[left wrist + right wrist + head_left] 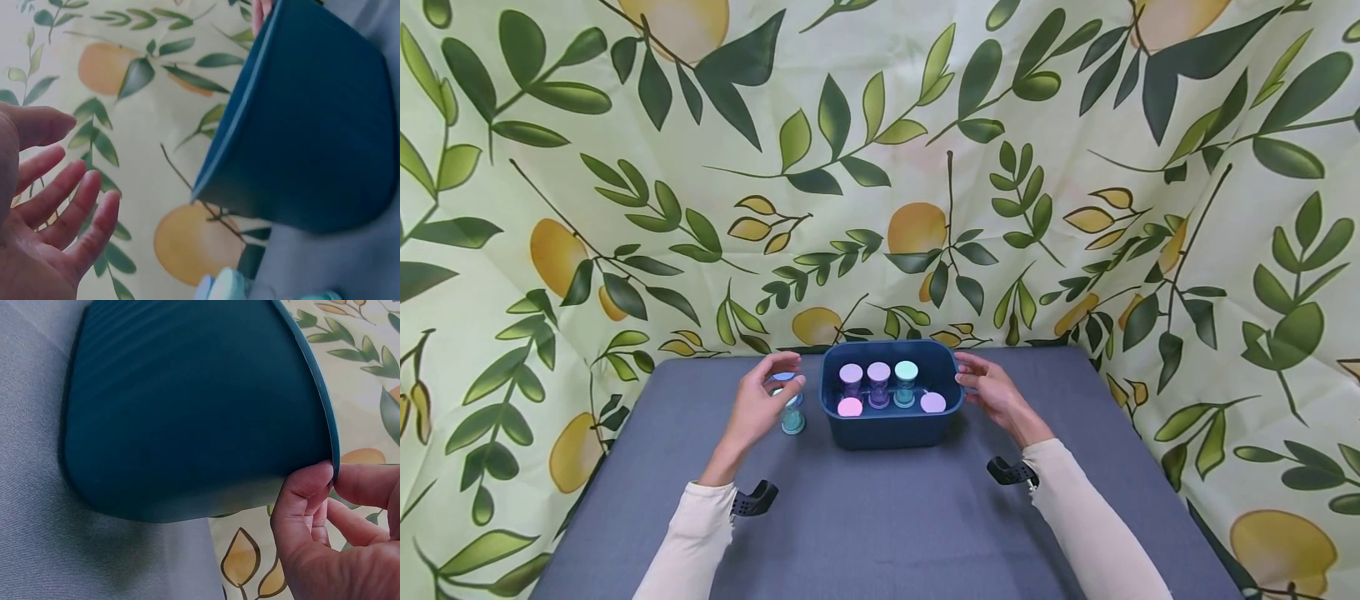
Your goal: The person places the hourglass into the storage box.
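A dark blue plastic bin [887, 433] stands on the table with several small sand timers inside; purple [878, 383] and teal [906, 383] ones stand upright. Pink [850, 407] and lavender [933, 403] caps show near its front wall. My right hand [996, 396] pinches the bin's right rim between thumb and finger, as the right wrist view shows. To the left of the bin, my left hand [760, 402] hovers with fingers apart and nothing in them. Beside it, partly hidden by the fingers, are a teal sand timer [793, 418] and a blue cap [783, 377].
A grey cloth covers the table [880, 517]. Behind it and along both sides hangs a leaf-and-fruit patterned curtain [850, 200]. The bin stands near the table's back edge. Black straps [1011, 472] sit on both wrists.
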The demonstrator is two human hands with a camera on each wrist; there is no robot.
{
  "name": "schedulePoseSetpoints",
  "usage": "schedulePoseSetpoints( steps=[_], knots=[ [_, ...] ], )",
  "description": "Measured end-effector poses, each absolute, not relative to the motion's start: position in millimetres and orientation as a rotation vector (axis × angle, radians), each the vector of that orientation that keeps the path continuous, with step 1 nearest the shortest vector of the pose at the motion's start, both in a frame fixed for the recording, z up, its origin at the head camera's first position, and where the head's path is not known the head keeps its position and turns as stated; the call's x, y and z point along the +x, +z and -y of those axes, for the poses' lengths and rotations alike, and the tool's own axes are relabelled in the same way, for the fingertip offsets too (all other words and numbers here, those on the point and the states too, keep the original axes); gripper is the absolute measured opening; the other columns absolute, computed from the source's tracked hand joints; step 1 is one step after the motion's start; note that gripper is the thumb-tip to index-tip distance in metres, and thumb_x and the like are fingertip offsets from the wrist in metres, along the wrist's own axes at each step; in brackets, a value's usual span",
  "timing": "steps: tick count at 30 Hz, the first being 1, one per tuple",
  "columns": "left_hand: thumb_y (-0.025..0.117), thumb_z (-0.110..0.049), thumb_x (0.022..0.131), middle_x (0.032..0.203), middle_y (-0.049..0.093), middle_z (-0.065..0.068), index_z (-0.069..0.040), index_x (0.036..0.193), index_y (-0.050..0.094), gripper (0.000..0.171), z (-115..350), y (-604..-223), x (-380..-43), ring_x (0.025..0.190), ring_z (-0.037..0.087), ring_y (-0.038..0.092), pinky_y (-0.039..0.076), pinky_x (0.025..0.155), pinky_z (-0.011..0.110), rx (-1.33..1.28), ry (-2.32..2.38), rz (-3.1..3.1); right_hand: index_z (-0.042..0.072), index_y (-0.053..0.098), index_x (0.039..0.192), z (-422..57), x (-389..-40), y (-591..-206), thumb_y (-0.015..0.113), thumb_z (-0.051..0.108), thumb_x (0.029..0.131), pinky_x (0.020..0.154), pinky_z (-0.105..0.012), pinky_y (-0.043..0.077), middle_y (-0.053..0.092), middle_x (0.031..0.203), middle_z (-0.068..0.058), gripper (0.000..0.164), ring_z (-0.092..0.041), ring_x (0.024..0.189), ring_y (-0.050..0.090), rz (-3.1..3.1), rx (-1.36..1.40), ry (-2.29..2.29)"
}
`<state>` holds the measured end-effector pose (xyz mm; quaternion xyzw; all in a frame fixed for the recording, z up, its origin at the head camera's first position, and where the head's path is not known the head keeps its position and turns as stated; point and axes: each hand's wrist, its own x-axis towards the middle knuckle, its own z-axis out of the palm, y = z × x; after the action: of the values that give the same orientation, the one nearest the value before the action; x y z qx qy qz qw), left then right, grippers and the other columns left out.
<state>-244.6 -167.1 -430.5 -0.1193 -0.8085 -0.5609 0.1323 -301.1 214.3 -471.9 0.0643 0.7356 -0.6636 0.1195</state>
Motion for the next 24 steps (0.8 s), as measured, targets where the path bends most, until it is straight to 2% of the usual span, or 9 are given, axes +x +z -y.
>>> schedulePoseSetpoints(
  steps=[2,6,9,11,13,17,24],
  knots=[
    [0.07,-0.011,0.09,0.121,0.064,0.014,-0.006,0.124,0.06,0.036,170,-432,-243,0.11,0.022,0.061,0.052,0.088,0.02,-0.318,-1.639,2.328,0.016,0.044,0.148,-214,-301,-472,0.055,0.008,0.098,0.083,-0.027,0.054,0.049,0.127,-0.011,0.052,-0.026,0.112,0.053,-2.149,0.188,-1.941],
    [0.07,-0.005,0.089,0.123,0.062,0.018,0.0,0.128,0.057,0.041,173,-429,-234,0.106,0.008,0.057,0.053,0.094,0.035,-0.243,-1.625,2.321,0.016,0.043,0.148,-214,-301,-471,0.054,0.007,0.098,0.086,-0.029,0.054,0.049,0.126,-0.01,0.052,-0.027,0.114,0.052,-2.151,0.18,-1.943],
    [0.069,-0.005,0.089,0.125,0.06,0.018,0.003,0.13,0.055,0.044,175,-433,-231,0.106,0.002,0.052,0.052,0.096,0.038,-0.165,-1.603,2.32,0.016,0.043,0.148,-214,-301,-471,0.055,0.008,0.098,0.086,-0.028,0.055,0.049,0.126,-0.01,0.052,-0.026,0.114,0.052,-2.158,0.177,-1.935],
    [0.07,-0.008,0.089,0.125,0.059,0.016,0.001,0.131,0.055,0.046,179,-443,-233,0.108,0.004,0.052,0.051,0.096,0.035,-0.105,-1.579,2.324,0.016,0.043,0.149,-214,-300,-471,0.055,0.008,0.098,0.084,-0.027,0.054,0.049,0.125,-0.009,0.052,-0.025,0.113,0.052,-2.158,0.177,-1.933],
    [0.071,-0.01,0.089,0.126,0.058,0.015,-0.001,0.132,0.054,0.047,184,-457,-237,0.112,0.012,0.052,0.05,0.096,0.036,-0.057,-1.572,2.313,0.016,0.043,0.148,-213,-300,-471,0.055,0.008,0.098,0.082,-0.026,0.054,0.049,0.123,-0.008,0.052,-0.024,0.111,0.052,-2.157,0.175,-1.94],
    [0.073,-0.013,0.087,0.127,0.056,0.014,-0.002,0.135,0.052,0.054,191,-481,-245,0.118,0.026,0.051,0.048,0.097,0.043,0.007,-1.578,2.284,0.015,0.043,0.149,-213,-300,-471,0.054,0.007,0.098,0.081,-0.026,0.054,0.049,0.12,-0.007,0.052,-0.024,0.109,0.052,-2.149,0.167,-1.953],
    [0.076,-0.01,0.085,0.135,0.052,0.018,0.0,0.138,0.046,0.062,195,-505,-251,0.125,0.031,0.049,0.044,0.103,0.052,0.061,-1.638,2.275,0.015,0.043,0.148,-213,-299,-471,0.054,0.008,0.099,0.082,-0.027,0.054,0.049,0.123,-0.008,0.051,-0.024,0.11,0.052,-2.149,0.168,-1.952]
  ],
)
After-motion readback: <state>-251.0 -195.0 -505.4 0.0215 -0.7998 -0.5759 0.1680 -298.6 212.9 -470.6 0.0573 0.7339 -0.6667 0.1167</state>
